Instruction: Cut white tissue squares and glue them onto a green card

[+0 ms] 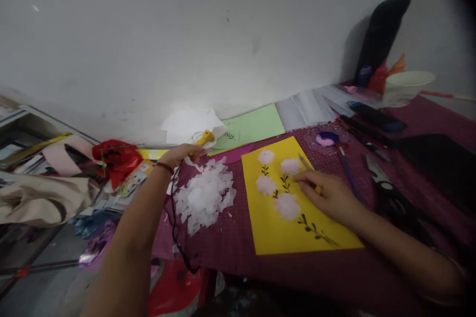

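My left hand (182, 156) is closed round a yellow glue gun (206, 137), whose black cord (174, 223) hangs down past the table's front edge. Below that hand lies a heap of white tissue paper pieces (204, 195). A yellow sheet (269, 237) lies flat to the right, bearing several pale pink tissue flowers (286, 206) and dark painted leaves (312, 229). Over the sheet's right side, my right hand (330, 195) is closed on a pencil (305, 162), with the fingertips beside the upper right flower.
White paper (186, 124) and a green sheet (256, 126) lie along the wall. Scissors (386, 185), a thin brush (347, 168) and a white cup (405, 89) are on the right. Red tissue (121, 158) and beige cloth (48, 200) crowd the left.
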Motion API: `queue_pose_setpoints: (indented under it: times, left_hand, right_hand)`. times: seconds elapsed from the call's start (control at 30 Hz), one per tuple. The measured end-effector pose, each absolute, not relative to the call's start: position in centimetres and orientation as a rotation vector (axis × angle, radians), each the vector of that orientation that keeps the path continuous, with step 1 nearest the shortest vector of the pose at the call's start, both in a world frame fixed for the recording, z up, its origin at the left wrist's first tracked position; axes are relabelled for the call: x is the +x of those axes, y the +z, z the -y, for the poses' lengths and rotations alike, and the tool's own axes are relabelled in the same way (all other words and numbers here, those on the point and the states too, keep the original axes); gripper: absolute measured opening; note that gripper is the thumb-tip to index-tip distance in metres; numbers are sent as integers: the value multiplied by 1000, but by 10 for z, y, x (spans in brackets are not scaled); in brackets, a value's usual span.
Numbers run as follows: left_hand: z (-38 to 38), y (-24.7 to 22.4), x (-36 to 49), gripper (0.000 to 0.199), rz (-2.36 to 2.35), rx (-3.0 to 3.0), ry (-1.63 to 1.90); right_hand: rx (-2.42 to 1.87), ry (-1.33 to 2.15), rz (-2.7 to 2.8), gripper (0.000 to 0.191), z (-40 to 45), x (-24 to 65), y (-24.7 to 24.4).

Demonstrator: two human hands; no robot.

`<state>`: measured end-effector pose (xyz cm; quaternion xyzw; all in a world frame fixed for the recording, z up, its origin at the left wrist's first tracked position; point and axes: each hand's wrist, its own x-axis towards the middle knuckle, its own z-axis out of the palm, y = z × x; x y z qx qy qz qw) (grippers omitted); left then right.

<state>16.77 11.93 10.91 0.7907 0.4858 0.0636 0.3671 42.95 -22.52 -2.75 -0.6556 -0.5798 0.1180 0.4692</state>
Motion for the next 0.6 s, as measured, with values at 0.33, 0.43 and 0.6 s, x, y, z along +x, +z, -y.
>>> queue_pose_setpoints:
  times: [0.33,0.43,0.6]
  left_hand:
    - [-109,112,151,47,-963,1680,914]
    - [-108,116,151,50,-928,1678,977]
    - [-109,132,143,51,-999,1759,1083]
  right_hand:
    - [-1619,321,1484,26,223,420,-32]
    - [-1614,290,1466,25,223,422,-33]
    - [-1628,291,1502,23,223,422,-38]
